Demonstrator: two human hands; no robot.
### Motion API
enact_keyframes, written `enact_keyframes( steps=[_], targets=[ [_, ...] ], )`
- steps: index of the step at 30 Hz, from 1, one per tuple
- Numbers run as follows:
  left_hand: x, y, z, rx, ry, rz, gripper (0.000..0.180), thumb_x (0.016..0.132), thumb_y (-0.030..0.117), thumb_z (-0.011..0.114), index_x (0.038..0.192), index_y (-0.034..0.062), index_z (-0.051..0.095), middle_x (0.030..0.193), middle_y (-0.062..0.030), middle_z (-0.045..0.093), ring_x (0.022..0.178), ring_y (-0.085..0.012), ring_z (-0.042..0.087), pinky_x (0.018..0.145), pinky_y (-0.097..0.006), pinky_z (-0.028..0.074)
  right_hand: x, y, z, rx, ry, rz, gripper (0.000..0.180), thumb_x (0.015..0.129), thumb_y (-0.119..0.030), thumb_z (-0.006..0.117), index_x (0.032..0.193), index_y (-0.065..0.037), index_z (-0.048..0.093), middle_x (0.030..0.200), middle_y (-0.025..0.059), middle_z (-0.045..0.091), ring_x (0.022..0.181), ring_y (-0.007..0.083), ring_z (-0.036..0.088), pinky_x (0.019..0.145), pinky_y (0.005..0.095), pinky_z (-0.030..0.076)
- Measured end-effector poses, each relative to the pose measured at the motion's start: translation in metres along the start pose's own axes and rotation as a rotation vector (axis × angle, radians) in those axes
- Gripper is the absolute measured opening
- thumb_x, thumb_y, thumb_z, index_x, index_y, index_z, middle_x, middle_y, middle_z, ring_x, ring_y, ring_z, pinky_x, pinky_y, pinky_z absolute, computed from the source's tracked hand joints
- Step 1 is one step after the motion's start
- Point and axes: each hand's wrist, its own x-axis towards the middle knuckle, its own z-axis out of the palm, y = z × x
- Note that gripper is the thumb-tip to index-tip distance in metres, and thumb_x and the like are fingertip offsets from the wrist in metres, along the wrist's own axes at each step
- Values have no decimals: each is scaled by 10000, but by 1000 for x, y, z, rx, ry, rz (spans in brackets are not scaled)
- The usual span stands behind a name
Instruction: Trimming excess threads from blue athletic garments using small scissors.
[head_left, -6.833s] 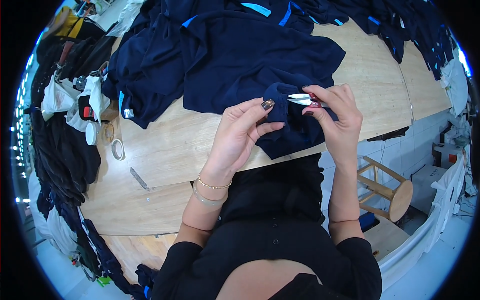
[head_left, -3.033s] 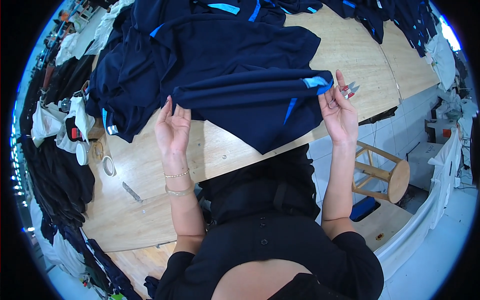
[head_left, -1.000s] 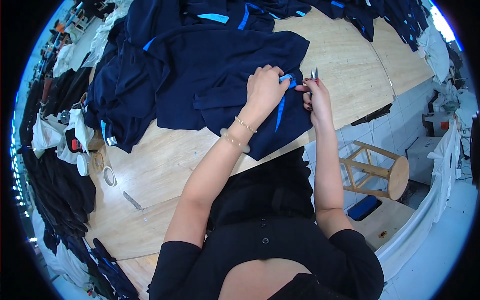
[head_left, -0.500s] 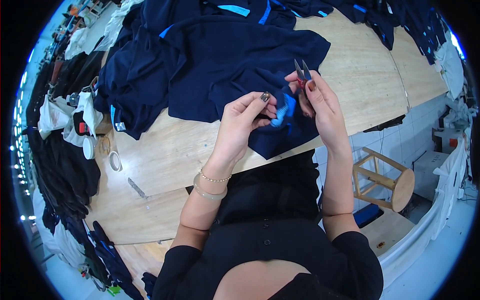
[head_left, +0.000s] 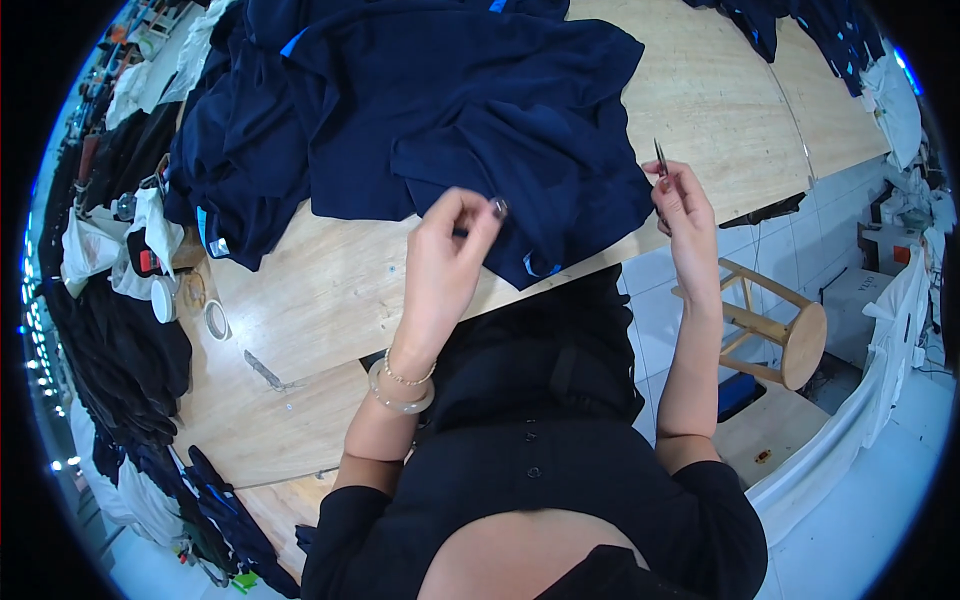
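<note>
A person leans over a wooden desk point(head_left: 330, 300) heaped with dark clothing. The left hand point(head_left: 445, 265) hangs just above the near edge of a navy garment point(head_left: 480, 120) spread flat on the desk, its grip pressed together, thumb against fingertips, perhaps pinching a loose thread too fine to see. The right hand point(head_left: 680, 205) is raised beside the garment's right edge, its grip closed around small thread snips point(head_left: 660, 158), blades pointing up, clear of the cloth. A wooden stool point(head_left: 790, 335) stands on the floor to the right.
</note>
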Motion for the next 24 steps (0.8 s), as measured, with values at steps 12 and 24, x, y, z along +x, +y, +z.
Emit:
enact_keyframes(
  steps=[12, 24],
  targets=[
    [-5, -18, 32, -347, -165, -148, 111, 893, 67, 631, 944, -28, 656, 866, -34, 640, 738, -78, 612, 600, -226, 521, -4, -10, 30, 90, -56, -57, 182, 958, -137, 566, 1084, -6, 569, 953, 2, 589, 879, 47, 534, 802, 184, 422],
    [12, 25, 22, -1001, -123, -188, 129, 951, 83, 562, 1026, -8, 615, 926, -88, 663, 803, -140, 673, 787, -313, 604, -30, -37, 49, -115, 11, -353, 144, 845, 33, 673, 957, 48, 584, 873, 65, 651, 808, 76, 634, 706, 192, 518]
  ],
)
